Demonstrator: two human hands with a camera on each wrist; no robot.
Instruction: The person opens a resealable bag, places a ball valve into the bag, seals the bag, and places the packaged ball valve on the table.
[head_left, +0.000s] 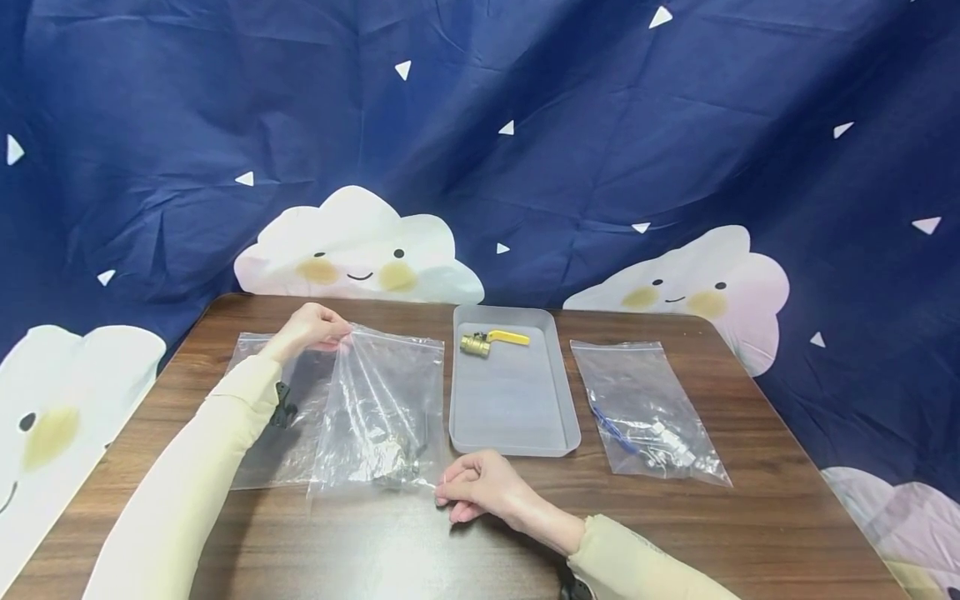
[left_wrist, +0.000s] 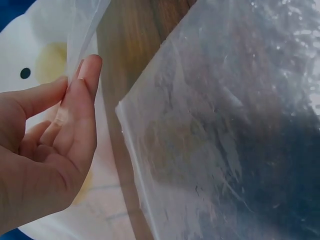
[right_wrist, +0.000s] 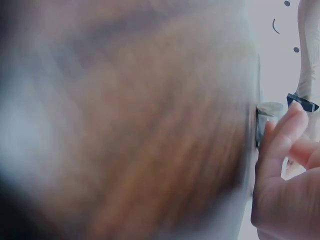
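My left hand (head_left: 309,327) pinches the top left corner of a clear zip-lock bag (head_left: 382,383) between thumb and fingers. In the left wrist view the plastic rises from the fingertips of that left hand (left_wrist: 60,120). A shiny metal piece (head_left: 397,454) lies near the bottom of this bag, blurred by reflections. At the bag's lower right corner, my right hand (head_left: 483,490) pinches the edge with thumb and forefinger. The right wrist view shows only part of the right hand (right_wrist: 285,175) at its right side. Under my left forearm lies another clear bag (head_left: 258,458), partly hidden.
A translucent tray (head_left: 517,417) stands right of the held bag, with a yellow-handled brass ball valve (head_left: 476,345) inside. Farther right, a third zip-lock bag (head_left: 618,375) holds a silvery valve (head_left: 671,446) with a blue handle. A blue cloud-patterned cloth (head_left: 525,183) hangs behind the wooden table (head_left: 360,550).
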